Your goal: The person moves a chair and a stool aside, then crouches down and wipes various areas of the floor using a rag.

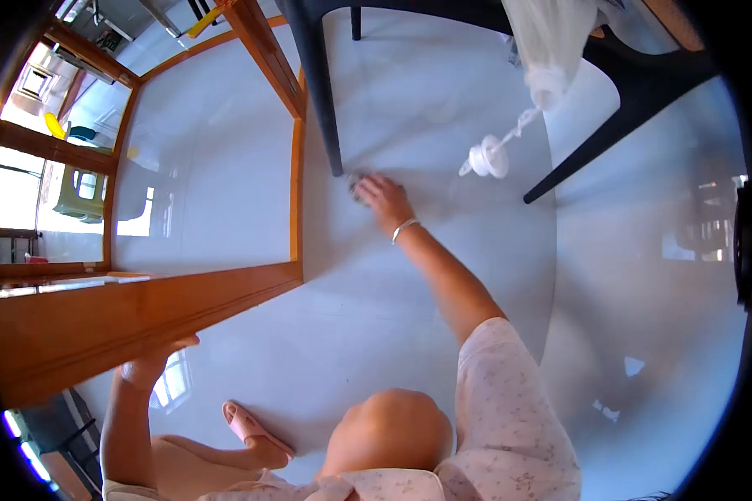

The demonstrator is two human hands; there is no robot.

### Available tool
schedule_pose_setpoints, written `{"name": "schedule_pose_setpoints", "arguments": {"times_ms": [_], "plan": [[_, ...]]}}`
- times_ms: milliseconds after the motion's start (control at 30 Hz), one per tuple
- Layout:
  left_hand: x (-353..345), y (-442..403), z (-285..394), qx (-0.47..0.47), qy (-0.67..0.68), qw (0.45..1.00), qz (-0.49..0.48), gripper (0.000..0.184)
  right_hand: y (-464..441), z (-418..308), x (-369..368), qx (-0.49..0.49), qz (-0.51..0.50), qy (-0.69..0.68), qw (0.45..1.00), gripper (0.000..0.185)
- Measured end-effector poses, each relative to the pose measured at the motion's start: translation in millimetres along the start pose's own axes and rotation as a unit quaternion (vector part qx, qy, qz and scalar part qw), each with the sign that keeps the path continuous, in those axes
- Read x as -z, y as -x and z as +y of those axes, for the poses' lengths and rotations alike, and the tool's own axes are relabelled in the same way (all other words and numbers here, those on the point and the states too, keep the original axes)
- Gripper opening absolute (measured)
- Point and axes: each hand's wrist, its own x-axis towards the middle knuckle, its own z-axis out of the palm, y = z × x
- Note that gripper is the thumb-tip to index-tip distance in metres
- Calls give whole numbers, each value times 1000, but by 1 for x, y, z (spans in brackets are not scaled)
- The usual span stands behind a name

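Observation:
My right hand (382, 199) reaches down to the pale glossy floor, its fingers pressed over a small greyish cloth (358, 189) beside the foot of a black chair leg (324, 100). A bracelet circles that wrist. At the lower left my left hand (152, 361) is against the underside of a brown wooden frame (175, 309); most of its fingers are hidden behind the wood, and a fingertip shows at the edge.
A second black leg (585, 125) stands to the right. Between the legs hangs a whitish translucent bag (551, 50), with a white round piece (488, 157) dangling below. A pink slipper (255, 427) is on my foot. Beyond the wooden frame is a green stool (79, 192).

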Motion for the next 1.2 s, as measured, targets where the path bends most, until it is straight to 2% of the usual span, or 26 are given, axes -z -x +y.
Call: {"name": "schedule_pose_setpoints", "arguments": {"times_ms": [33, 100, 167, 233, 300, 333, 367, 433, 500, 567, 600, 633, 667, 700, 767, 800, 867, 900, 933, 1000, 1033, 1067, 1100, 1200], "plan": [[-1, -5, 4, 0, 1, 1000, -1, 33, 7, -19, -6, 28, 12, 27, 999, 33], [-2, -12, 19, 37, -62, 997, -13, 30, 31, -58, -6, 8, -6, -11, 1000, 33], [-4, -13, 21, 21, -30, 999, -6, 25, 56, -90, 1, 60, -55, -49, 995, 34], [-10, -21, 26, 7, -60, 998, 6, 25, 85, -108, -8, 87, -72, -31, 993, 35], [-10, -23, 30, -61, -73, 995, 0, 34, 109, -128, -3, 103, -159, -108, 976, 37], [-11, -24, 31, -67, -71, 995, 5, 39, 107, -141, 26, 68, -233, -171, 955, 39], [-12, -27, 32, -66, -69, 995, 1, 39, 111, -139, 25, 64, -235, -171, 955, 39], [-12, -26, 32, -80, -84, 993, 16, 39, 116, -131, 27, 57, -171, -226, 957, 39], [-10, -25, 32, -65, -72, 995, 12, 35, 103, -111, 40, -9, -49, -283, 958, 35], [-10, -21, 34, -42, -62, 997, 4, 32, 71, -83, 65, -83, -53, -344, 934, 32], [-12, -19, 37, -42, -71, 996, 20, 31, 63, -65, 60, -44, 37, -201, 978, 34], [-13, -19, 36, -45, -79, 995, 40, 29, 54, -48, 63, -60, 17, -155, 986, 38], [-11, -20, 31, -46, -70, 996, 28, 29, 52, -34, 49, -81, 39, -72, 993, 39], [-11, -20, 31, -40, -70, 996, 28, 29, 56, -36, 39, -81, 34, -76, 993, 39], [-11, -21, 34, -66, -33, 997, 11, 28, 60, -43, 20, -94, 43, 1, 995, 37], [-10, -21, 34, -60, -33, 998, 13, 28, 65, -58, 15, -71, 5, 16, 997, 36], [-9, -22, 37, -71, -88, 994, -2, 27, 86, -98, 6, 9, 37, -33, 999, 32], [-10, -20, 37, -71, -85, 994, 0, 27, 90, -128, 21, 21, -4, -63, 998, 26], [-13, -21, 39, -53, -76, 996, 5, 26, 101, -148, 14, 33, 9, -93, 995, 21], [-15, -17, 41, -40, -68, 997, 17, 26, 127, -187, 4, 57, -81, -156, 983, 25], [-17, -17, 42, -46, -51, 998, 15, 25, 148, -200, -13, 88, -63, -115, 987, 32], [-17, -18, 41, -52, -33, 998, 12, 25, 157, -216, -6, 82, -119, -109, 984, 38], [-15, -19, 38, -56, -34, 998, 13, 25, 161, -227, -5, 71, -152, -157, 973, 40], [-10, -20, 32, -34, -92, 995, -28, 35, 162, -232, 7, 36, -181, -208, 961, 40]]}}
